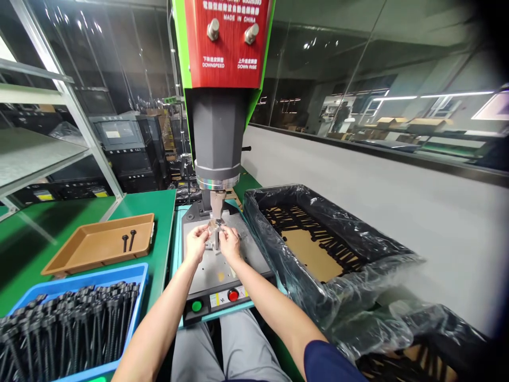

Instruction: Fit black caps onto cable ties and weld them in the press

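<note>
Under the narrow metal horn [217,202] of a press machine, both my hands meet at a small upright metal fixture [217,240] on the grey base plate [202,273]. My left hand [196,244] is on the fixture's left side, thumb and fingertips pinched together. On the other side my right hand [229,244] has its fingers closed at the fixture's top. A small dark piece [219,222] shows between the fingertips, right below the horn. Its kind is too small to make out, and the fingers partly hide it.
A green button [196,306] and a red button [233,295] sit on the machine's front edge. To the left are a brown tray [99,241] with two black pieces and a blue bin [143,276] of black stems. Right stands a plastic-lined black crate [294,270] of black parts.
</note>
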Tool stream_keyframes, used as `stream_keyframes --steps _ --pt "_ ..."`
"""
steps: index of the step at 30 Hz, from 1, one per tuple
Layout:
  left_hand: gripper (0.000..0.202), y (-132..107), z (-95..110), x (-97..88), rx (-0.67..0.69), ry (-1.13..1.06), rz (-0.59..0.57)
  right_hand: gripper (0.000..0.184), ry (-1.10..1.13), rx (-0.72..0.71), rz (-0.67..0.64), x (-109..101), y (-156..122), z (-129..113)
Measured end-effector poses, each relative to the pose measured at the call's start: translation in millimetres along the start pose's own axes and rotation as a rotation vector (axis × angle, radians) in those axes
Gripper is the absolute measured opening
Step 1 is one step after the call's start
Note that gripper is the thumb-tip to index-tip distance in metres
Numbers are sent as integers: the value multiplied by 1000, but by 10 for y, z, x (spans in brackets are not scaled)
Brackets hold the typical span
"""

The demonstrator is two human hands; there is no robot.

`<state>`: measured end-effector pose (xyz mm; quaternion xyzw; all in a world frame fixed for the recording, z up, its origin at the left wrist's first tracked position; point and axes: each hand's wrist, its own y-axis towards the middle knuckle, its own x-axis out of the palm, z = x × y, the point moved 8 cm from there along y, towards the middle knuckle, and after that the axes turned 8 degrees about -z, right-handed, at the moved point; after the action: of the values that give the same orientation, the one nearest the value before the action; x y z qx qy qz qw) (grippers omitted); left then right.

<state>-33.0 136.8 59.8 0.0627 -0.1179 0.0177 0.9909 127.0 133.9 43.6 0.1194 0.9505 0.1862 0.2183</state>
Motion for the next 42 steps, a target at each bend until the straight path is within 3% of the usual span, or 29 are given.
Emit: stream_keyframes --steps 5,11,23,29,35,39,42 --pt "51 -15 43 23 -16 53 -7 36 -106 -37 115 -68 147 -156" --pt "61 -22 117 18 5 147 30 29 -93 49 -31 85 430 -93" --pt "50 -4 93 -34 43 82 39 21 -82 -11 -54 -24 479 -295" --pt "40 -98 41 -140 20 118 28 28 -46 8 -37 -287 4 -199" --pt "50 -254 -89 -297 -9 155 39 29 289 81 -136 -455 -570 -39" --pt "73 -468 -178 -575 -59 241 213 31 338 26 -182 -579 -736 -213" --pt "69 -742 -105 -686 -9 359 348 32 285 -20 -197 -636 -827 -358"
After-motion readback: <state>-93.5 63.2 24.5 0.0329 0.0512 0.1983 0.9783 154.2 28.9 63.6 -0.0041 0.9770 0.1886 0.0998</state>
